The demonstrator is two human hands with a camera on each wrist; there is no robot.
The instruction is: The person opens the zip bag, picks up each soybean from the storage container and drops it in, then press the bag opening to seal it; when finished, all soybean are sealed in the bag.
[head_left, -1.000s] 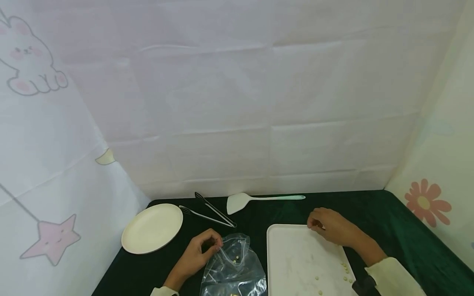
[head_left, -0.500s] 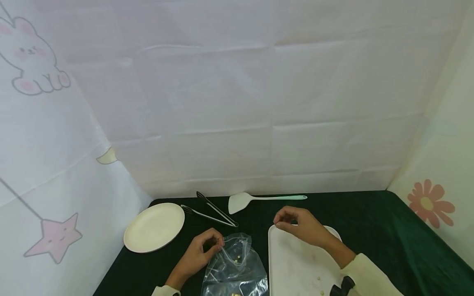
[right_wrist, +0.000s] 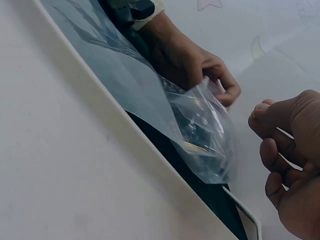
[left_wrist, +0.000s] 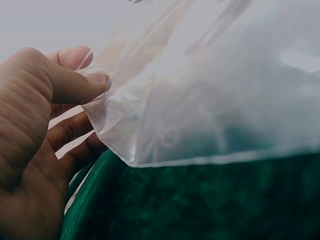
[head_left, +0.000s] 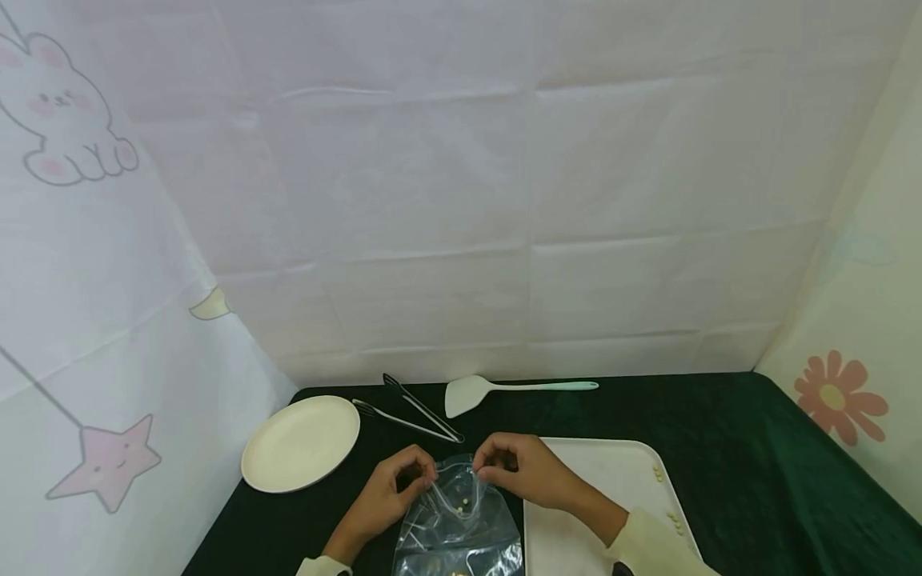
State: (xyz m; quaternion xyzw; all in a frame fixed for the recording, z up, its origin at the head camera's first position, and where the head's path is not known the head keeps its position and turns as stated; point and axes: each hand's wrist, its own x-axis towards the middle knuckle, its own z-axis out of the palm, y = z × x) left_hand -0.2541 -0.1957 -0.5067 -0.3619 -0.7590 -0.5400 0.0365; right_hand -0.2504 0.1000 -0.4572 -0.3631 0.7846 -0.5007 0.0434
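My left hand point(head_left: 394, 488) pinches the left edge of the mouth of a clear plastic bag point(head_left: 461, 536) between thumb and fingers. The left wrist view shows the thumb point(left_wrist: 82, 87) pressed on the film. A few small pale pellets, perhaps beans, lie inside the bag. At the right side of the bag's mouth is my right hand point(head_left: 522, 472), fingers curled and thumb tip against the index finger. In the right wrist view this hand point(right_wrist: 295, 155) stands apart from the bag point(right_wrist: 205, 135); whether something small sits between its fingertips is hidden.
A white tray point(head_left: 605, 460) with several pale pellets point(head_left: 674, 524) lies right of the bag, under my right forearm. Behind the hands are metal tongs point(head_left: 432, 420) and a white spatula point(head_left: 468, 394). A cream oval plate point(head_left: 301, 444) stands at the left of the green tablecloth point(head_left: 763, 480).
From the tray's far edge, my right hand has moved left to the bag's mouth, fingertips staying together. My left hand keeps its hold on the bag.
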